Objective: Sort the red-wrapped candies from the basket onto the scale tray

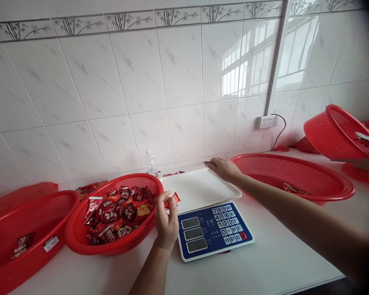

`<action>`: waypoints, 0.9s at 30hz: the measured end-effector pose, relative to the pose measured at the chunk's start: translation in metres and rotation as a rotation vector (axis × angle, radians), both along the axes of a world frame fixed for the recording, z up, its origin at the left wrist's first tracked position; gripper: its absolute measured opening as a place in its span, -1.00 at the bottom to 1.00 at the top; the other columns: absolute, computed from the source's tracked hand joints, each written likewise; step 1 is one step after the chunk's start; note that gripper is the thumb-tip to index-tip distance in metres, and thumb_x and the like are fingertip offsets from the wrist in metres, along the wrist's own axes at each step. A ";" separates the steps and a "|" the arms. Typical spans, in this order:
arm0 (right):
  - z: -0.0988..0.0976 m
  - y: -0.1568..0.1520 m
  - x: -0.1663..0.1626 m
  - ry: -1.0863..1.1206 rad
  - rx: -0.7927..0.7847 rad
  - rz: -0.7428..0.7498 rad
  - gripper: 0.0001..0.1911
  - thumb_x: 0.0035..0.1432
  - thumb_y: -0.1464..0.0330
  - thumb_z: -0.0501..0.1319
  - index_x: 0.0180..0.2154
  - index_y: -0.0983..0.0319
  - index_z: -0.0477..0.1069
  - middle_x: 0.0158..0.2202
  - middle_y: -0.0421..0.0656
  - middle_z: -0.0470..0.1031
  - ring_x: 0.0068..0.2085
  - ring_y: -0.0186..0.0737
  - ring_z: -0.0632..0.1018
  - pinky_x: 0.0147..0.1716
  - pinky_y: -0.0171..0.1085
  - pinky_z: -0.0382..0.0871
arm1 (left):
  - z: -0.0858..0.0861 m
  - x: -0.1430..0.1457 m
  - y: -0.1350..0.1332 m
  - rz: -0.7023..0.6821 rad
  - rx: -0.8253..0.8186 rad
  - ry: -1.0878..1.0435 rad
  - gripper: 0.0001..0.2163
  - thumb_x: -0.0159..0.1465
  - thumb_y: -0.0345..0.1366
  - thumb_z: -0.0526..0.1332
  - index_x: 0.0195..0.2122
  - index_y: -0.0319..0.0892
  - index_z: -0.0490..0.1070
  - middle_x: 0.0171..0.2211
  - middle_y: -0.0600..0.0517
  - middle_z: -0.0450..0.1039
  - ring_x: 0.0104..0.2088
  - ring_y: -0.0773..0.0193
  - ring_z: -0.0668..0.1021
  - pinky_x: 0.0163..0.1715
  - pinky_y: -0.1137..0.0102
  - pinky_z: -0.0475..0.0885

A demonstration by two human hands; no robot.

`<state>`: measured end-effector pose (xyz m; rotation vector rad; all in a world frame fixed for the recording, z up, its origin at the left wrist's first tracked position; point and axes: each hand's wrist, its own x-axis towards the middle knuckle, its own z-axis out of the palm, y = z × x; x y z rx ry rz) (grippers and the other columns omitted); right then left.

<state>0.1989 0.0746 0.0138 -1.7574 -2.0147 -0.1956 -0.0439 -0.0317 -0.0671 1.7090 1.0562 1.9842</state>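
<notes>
My left hand (167,221) pinches a small red snack packet (176,198) in front of the scale's left side. My right hand (223,168) reaches over the far right edge of the white weighing tray (190,190), fingers bent together; a small dark tip shows at them, too little to name. The blue digital scale (215,229) sits on the table with blank displays. Left of it, a round red basket (115,250) holds many red and brown wrapped snack packets (117,217).
Further left, another red basket (33,260) holds a few packets. On the right, a wide red basket (338,192) contains some wrappers. Another person's hand (361,164) is by a tilted red basket (329,131). A clear bottle (151,162) and a socket strip (267,121) are by the wall.
</notes>
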 end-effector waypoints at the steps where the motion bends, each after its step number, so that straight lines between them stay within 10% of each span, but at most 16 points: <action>1: 0.001 -0.001 0.015 0.006 0.004 -0.050 -0.52 0.29 0.03 -0.12 -0.22 0.20 0.40 -0.20 -0.04 0.53 -0.31 -0.08 0.52 -0.51 -0.29 0.18 | -0.001 0.000 0.000 -0.004 0.003 0.012 -0.76 0.34 -0.15 0.06 -0.08 -0.17 0.27 -0.28 -0.05 0.42 -0.39 0.31 0.53 -0.43 0.42 0.49; 13: -0.012 -0.023 0.106 0.045 -0.062 -0.237 -0.49 0.17 0.00 0.05 -0.32 0.31 0.48 -0.29 0.26 0.53 -0.26 0.35 0.53 -0.46 0.04 0.34 | 0.001 0.002 -0.001 -0.018 0.058 0.138 -0.82 0.35 -0.24 0.05 -0.09 -0.17 0.26 -0.43 0.05 0.37 -0.44 0.34 0.46 -0.46 0.46 0.41; 18: -0.015 -0.044 0.044 0.083 -0.034 0.056 -0.58 0.23 0.17 0.07 -0.01 0.28 0.41 0.03 0.11 0.44 -0.01 0.12 0.48 -0.22 -0.04 0.43 | 0.001 0.004 -0.002 -0.057 0.035 0.202 -0.92 0.34 -0.28 0.07 -0.21 -0.16 0.27 -0.40 0.05 0.41 -0.44 0.36 0.46 -0.47 0.50 0.37; 24: -0.029 -0.105 -0.063 0.488 -0.177 0.729 -0.64 0.22 0.15 0.10 -0.03 0.17 0.40 -0.08 -0.07 0.52 -0.20 -0.21 0.55 -0.22 -0.19 0.48 | 0.001 0.006 -0.006 -0.055 0.036 0.313 -0.87 0.37 -0.30 0.02 -0.27 -0.16 0.31 -0.42 0.04 0.44 -0.43 0.35 0.48 -0.41 0.48 0.36; 27: -0.034 -0.115 -0.088 0.697 -0.218 0.735 -0.70 0.20 0.14 0.13 -0.21 0.21 0.45 -0.27 -0.11 0.55 -0.27 -0.21 0.54 -0.27 -0.20 0.45 | 0.001 0.006 -0.008 -0.078 0.012 0.282 -0.83 0.38 -0.27 -0.02 -0.23 -0.16 0.33 -0.39 0.02 0.44 -0.42 0.33 0.48 -0.42 0.47 0.37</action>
